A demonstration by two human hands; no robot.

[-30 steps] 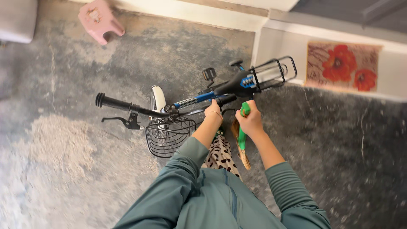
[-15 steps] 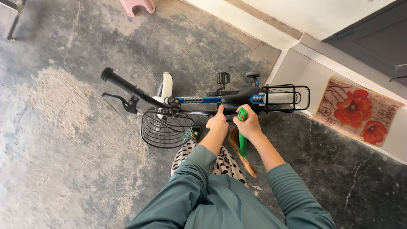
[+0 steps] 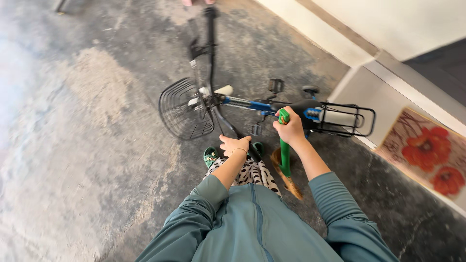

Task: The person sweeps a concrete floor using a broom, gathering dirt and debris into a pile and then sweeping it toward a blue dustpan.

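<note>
A small blue bicycle [image 3: 252, 104] stands in front of me with a black saddle [image 3: 295, 106], a wire front basket [image 3: 183, 110] and a black rear rack [image 3: 348, 119]. Its handlebar [image 3: 210, 53] is turned so it runs away from me. My left hand [image 3: 234, 144] is closed around the near grip of that handlebar. In my right hand [image 3: 291, 128], just beside the saddle, is the green handle of a broom [image 3: 284, 155], its straw head down by my feet. My green sandals [image 3: 210, 155] and spotted trousers show below.
The floor is rough, patchy concrete. A white step [image 3: 369, 92] and wall run along the right, with a flowered red mat [image 3: 429, 157] on the step. A pink stool [image 3: 194, 2] peeks in at the top edge.
The handlebar and basket have swung round, the far grip now pointing away from me. My left hand has drawn back toward me with the near grip. My right hand still grips the broom.
</note>
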